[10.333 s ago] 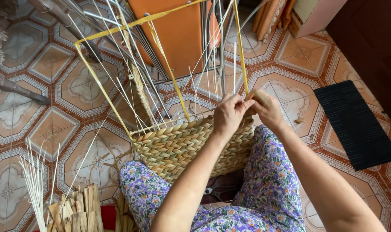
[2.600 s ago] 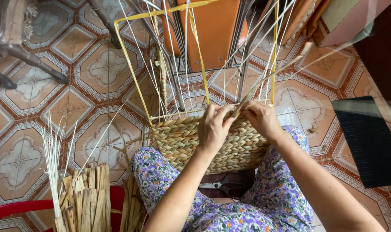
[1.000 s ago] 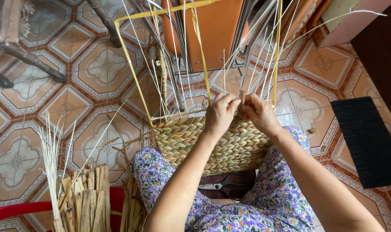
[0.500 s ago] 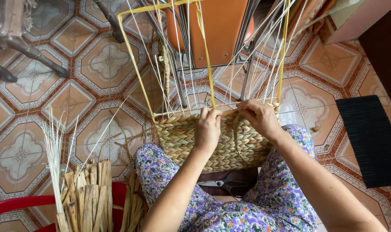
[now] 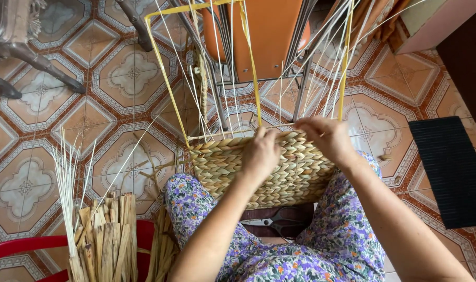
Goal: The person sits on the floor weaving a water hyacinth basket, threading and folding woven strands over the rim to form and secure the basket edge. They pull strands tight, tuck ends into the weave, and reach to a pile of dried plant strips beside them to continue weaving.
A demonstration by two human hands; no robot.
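We take the woven basket (image 5: 259,175) as our reference point; it rests on the person's lap against the flowered trousers (image 5: 321,245). Beneath and all around it we note the patterned tile floor (image 5: 55,120). Beyond the basket stands an orange chair (image 5: 264,36) on metal legs. To the basket's right, well apart, lies a black ribbed mat (image 5: 452,167). A yellow frame (image 5: 165,73) rises from the basket's far rim, with many pale upright stakes (image 5: 222,78) fanning out of the weave. We cannot see whether anything lies inside the basket. To its lower left, a red tray (image 5: 18,245) holds a bundle of dried reed strips (image 5: 107,235). Just below the basket, between the knees, lie scissors (image 5: 277,222). The left hand (image 5: 260,154) is curled over the top rim, gripping the weave. The right hand (image 5: 327,137) is closed at the rim's right end, fingers pinching a strand.
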